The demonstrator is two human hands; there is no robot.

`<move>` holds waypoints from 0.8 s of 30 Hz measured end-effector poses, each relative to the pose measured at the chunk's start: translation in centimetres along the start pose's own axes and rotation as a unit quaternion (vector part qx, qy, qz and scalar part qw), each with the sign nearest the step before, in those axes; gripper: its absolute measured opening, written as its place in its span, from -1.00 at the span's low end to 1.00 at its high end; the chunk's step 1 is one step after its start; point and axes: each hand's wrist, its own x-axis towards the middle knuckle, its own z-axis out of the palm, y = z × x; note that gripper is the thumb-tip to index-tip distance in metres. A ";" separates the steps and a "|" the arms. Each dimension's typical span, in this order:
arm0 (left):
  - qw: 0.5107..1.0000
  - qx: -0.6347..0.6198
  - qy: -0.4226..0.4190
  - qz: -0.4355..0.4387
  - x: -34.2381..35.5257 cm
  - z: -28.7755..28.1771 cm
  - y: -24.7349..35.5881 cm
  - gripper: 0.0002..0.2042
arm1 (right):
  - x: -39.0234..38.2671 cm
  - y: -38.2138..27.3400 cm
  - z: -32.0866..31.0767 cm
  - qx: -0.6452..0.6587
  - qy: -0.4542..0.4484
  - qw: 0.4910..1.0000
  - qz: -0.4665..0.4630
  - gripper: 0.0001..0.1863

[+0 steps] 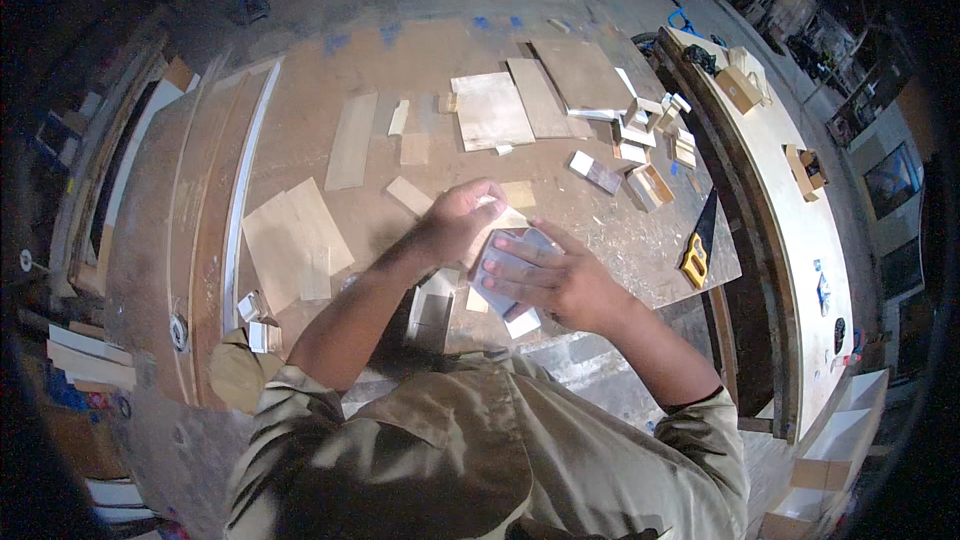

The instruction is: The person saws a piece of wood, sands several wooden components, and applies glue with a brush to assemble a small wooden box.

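Note:
Above the workbench (385,70), close to my body, my left hand (464,220) is closed on a small light wooden piece (513,217), thumb on top. Next to it my right hand (560,285) lies over a grey and white block-like piece (488,292), fingers across its face and thumb at its upper edge. The two pieces meet or overlap between my hands; my fingers hide the exact contact. Below, a pale strip (477,301) and a small open box (432,310) lie near the bench's front edge.
Thin wooden boards (495,112) are scattered over the bench. At the right lie a handsaw (697,252) with a yellow handle and several small wooden boxes (650,187). Wood sheets (297,240) lie left. A long pale bench (800,230) runs along the right.

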 end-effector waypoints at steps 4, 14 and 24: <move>0.991 -0.116 -0.028 -0.056 1.1 0.3 0.6 -0.84 | -0.2 3.7 -0.6 -0.058 0.126 0.981 0.134 -0.51; 0.993 -0.119 -0.019 0.018 2.3 2.0 -1.8 -0.84 | -2.0 2.6 0.5 -0.022 0.068 0.996 0.047 -0.42; 0.995 -0.090 -0.012 0.030 3.2 1.8 -0.9 -0.85 | -2.6 4.1 0.2 -0.050 0.059 0.997 0.031 -0.51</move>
